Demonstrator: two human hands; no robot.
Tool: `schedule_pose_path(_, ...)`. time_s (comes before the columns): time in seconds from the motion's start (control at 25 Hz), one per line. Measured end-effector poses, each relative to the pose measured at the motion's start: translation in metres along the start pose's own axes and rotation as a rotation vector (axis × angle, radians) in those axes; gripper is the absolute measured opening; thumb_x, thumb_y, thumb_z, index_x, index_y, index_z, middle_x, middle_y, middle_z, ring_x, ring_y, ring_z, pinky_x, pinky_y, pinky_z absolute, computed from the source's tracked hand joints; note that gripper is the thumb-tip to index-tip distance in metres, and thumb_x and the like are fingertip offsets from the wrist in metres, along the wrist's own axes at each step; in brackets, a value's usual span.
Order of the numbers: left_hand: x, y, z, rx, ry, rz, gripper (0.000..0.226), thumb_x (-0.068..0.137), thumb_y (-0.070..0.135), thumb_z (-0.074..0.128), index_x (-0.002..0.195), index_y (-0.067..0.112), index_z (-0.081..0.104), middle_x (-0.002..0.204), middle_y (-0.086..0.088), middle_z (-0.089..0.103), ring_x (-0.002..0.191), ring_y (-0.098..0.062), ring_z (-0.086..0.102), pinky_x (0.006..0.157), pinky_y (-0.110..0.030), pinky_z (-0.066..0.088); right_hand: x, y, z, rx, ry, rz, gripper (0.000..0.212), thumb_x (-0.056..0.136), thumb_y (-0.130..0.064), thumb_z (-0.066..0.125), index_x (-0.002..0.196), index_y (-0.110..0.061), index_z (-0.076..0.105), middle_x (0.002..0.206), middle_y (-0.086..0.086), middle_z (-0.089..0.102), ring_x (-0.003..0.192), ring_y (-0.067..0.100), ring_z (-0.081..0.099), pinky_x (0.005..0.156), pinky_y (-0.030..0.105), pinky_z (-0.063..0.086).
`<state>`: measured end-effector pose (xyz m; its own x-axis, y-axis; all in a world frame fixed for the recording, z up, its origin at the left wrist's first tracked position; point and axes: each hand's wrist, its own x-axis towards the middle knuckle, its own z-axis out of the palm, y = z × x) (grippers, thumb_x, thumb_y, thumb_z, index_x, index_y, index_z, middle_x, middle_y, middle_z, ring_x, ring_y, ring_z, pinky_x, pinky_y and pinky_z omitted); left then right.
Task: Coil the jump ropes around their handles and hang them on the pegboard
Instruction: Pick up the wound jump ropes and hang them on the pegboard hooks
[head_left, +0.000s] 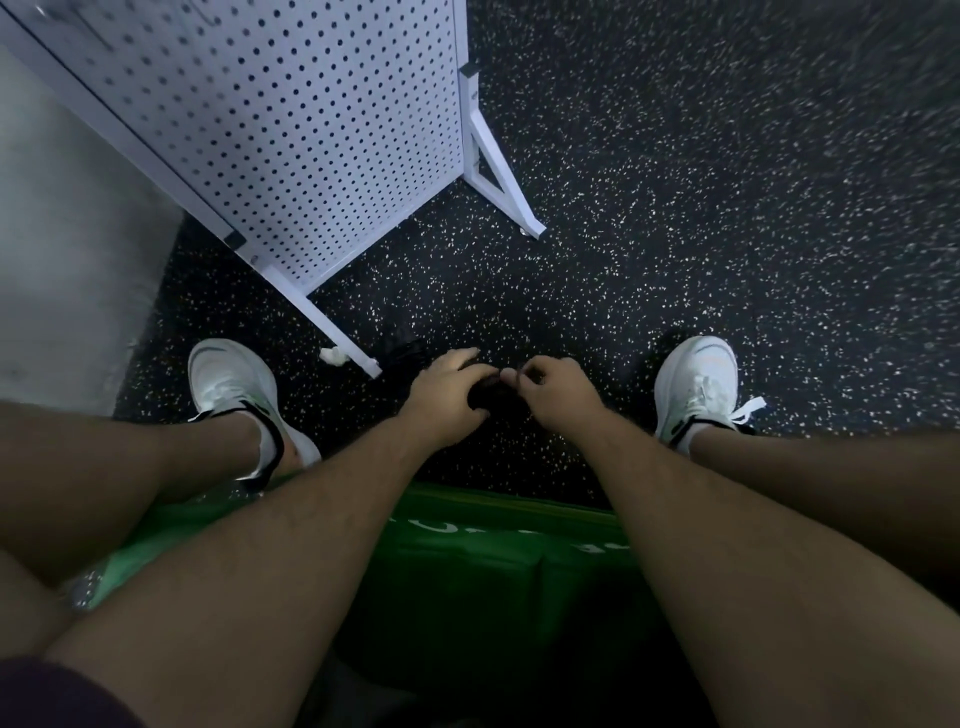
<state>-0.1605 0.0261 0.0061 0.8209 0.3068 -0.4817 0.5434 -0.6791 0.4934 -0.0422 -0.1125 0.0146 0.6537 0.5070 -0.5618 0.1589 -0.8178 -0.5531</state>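
2 hands meet low between white shoes (228, 382): left hand (451, 397) curls around a dark jump rope bundle (485, 396) (too dim for detail), right hand (558, 392) pinches its edge; the pegboard (291, 135) stands just ahead, to the left

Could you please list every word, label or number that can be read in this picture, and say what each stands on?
No text here can be read.
White lettering on the front edge of the green pad: too blurred to read.
Pegboard: no words or numbers visible.
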Motion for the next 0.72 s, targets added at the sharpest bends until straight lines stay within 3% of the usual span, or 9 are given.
schedule_pose_path(0.08, 0.001, 0.015, 0.002, -0.127, -0.033, 0.063, 0.056, 0.083, 0.031, 0.079, 0.134, 0.037, 0.056, 0.139, 0.011, 0.053, 0.129, -0.014, 0.05, 0.108, -0.042, 0.044, -0.003, -0.004, -0.008, 0.041, 0.038, 0.007, 0.032, 0.098, -0.049, 0.057, 0.08, -0.023, 0.059, 0.086, 0.005, 0.062, 0.065, 0.016, 0.056, 0.048, 0.026, 0.038)
schedule_pose_path(0.16, 0.001, 0.028, 0.004, -0.252, -0.022, 0.075, 0.048, 0.08, 0.033, 0.08, 0.122, 0.04, 0.059, 0.118, 0.017, 0.059, 0.112, -0.011, 0.059, 0.095, -0.039, 0.052, -0.009, -0.009, -0.018, 0.11, 0.042, 0.033, 0.032, 0.099, -0.045, 0.057, 0.08, -0.019, 0.058, 0.08, 0.002, 0.062, 0.069, 0.016, 0.056, 0.052, 0.027, 0.041)
schedule_pose_path(0.32, -0.003, 0.042, -0.004, -0.168, 0.132, 0.07, 0.063, 0.077, 0.039, 0.082, 0.133, 0.039, 0.055, 0.129, 0.014, 0.059, 0.119, -0.011, 0.056, 0.101, -0.038, 0.046, -0.021, -0.027, -0.048, 0.328, -0.003, 0.098, 0.029, 0.099, -0.042, 0.06, 0.085, -0.017, 0.06, 0.081, 0.003, 0.065, 0.065, 0.018, 0.061, 0.054, 0.028, 0.049)
schedule_pose_path(0.44, -0.006, 0.055, -0.031, -0.236, 0.197, 0.105, 0.051, 0.079, 0.037, 0.08, 0.126, 0.035, 0.06, 0.116, 0.015, 0.06, 0.108, -0.012, 0.06, 0.093, -0.035, 0.047, -0.038, -0.052, -0.084, 0.436, -0.069, 0.052, 0.031, 0.096, -0.041, 0.065, 0.086, -0.011, 0.064, 0.083, 0.012, 0.07, 0.062, 0.028, 0.067, 0.06, 0.036, 0.061)
schedule_pose_path(0.56, -0.016, 0.073, -0.077, -0.322, 0.198, 0.174, 0.044, 0.078, 0.025, 0.083, 0.117, 0.027, 0.063, 0.109, 0.013, 0.063, 0.102, -0.006, 0.064, 0.087, -0.026, 0.047, -0.057, -0.078, -0.13, 0.483, -0.117, -0.041, 0.036, 0.098, -0.043, 0.062, 0.1, -0.008, 0.07, 0.094, 0.015, 0.072, 0.072, 0.03, 0.072, 0.067, 0.038, 0.063)
schedule_pose_path(0.64, -0.028, 0.087, -0.116, -0.399, 0.187, 0.188, 0.044, 0.08, 0.017, 0.083, 0.117, 0.024, 0.061, 0.108, 0.016, 0.066, 0.096, 0.009, 0.061, 0.083, -0.014, 0.044, -0.068, -0.101, -0.163, 0.553, -0.125, -0.117, 0.029, 0.102, -0.033, 0.058, 0.117, -0.01, 0.066, 0.103, 0.015, 0.071, 0.074, 0.029, 0.071, 0.071, 0.042, 0.063)
schedule_pose_path(0.72, -0.046, 0.101, -0.157, -0.385, 0.18, 0.209, 0.047, 0.081, 0.015, 0.082, 0.119, 0.028, 0.058, 0.107, 0.02, 0.065, 0.094, 0.014, 0.059, 0.08, -0.009, 0.044, -0.084, -0.131, -0.196, 0.526, -0.048, -0.274, 0.029, 0.103, -0.017, 0.054, 0.131, -0.02, 0.06, 0.113, 0.011, 0.067, 0.076, 0.025, 0.072, 0.068, 0.039, 0.061)
